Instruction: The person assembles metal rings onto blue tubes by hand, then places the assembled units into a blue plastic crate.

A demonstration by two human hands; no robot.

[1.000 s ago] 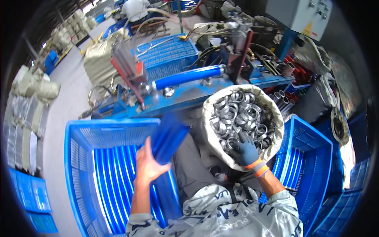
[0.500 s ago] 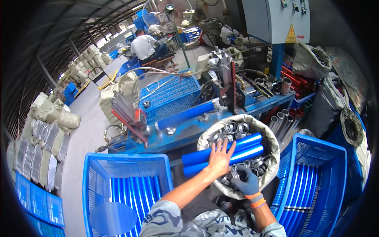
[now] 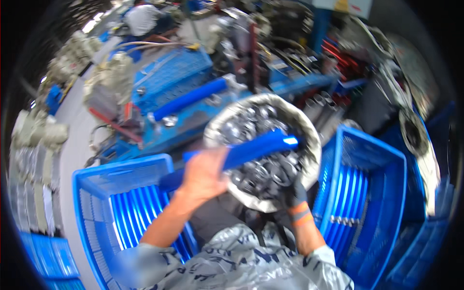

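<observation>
Left hand (image 3: 203,176) fingers now gripping one blue tube (image 3: 241,153), gloved right hand (image 3: 290,191) fingers hidden among rings (image 3: 256,121)

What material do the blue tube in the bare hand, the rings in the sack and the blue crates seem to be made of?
Blue tube, held by the left hand: probably plastic, matte and evenly coloured.
Rings: likely metal, grey with bright glints; the gloved right hand is among them.
Sack: seemingly woven fabric, pale with a rolled rim.
Crates: looks like moulded plastic, with slotted walls.
</observation>
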